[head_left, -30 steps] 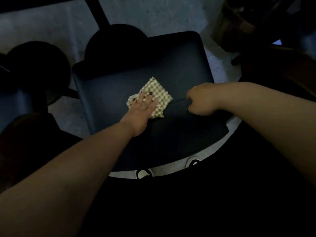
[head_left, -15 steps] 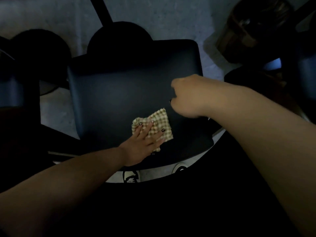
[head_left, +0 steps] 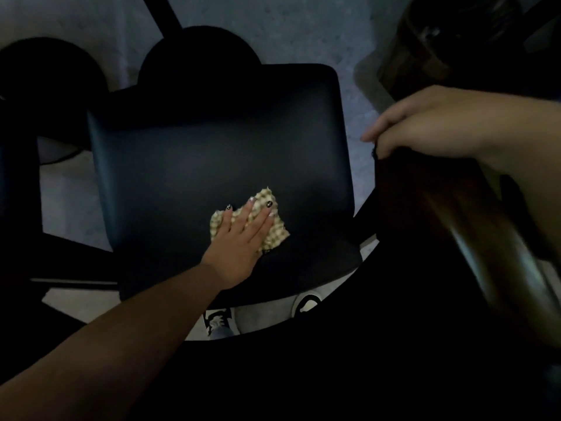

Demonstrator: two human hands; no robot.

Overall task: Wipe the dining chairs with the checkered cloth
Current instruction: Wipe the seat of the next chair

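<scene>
Nearest, two shoe toes [head_left: 218, 322] with pale markings are seen on the grey floor [head_left: 279, 31] below the near edge of the seat. Next, a dark chair seat [head_left: 212, 141], smooth and square with rounded corners, is seen filling the middle of the scene. Item: checkered cloth [head_left: 274, 235], cream and tan, bunched, is laid on the near right part of the seat, well inside its edges. Item: left hand [head_left: 239, 238] is laid flat on the cloth with fingers [head_left: 252, 211] straight and spread, pressing it to the seat; dark polish is seen on the nails, and cloth shows past the fingertips and to the right of the palm. Item: right hand [head_left: 431, 126] is held at the right, beyond the seat's right edge, fingers curled down over the top of a dark brown wooden rail [head_left: 473, 238]; the grip underneath is hidden, and contact with the rail is taken as likely but cannot be fully told. Farther off, two rounded dark shapes [head_left: 200, 56] are seen behind the seat's far edge and at far left, too dim to be identified. Farthest right, a brown wooden object [head_left: 425, 56] is dimly seen on the floor.
</scene>
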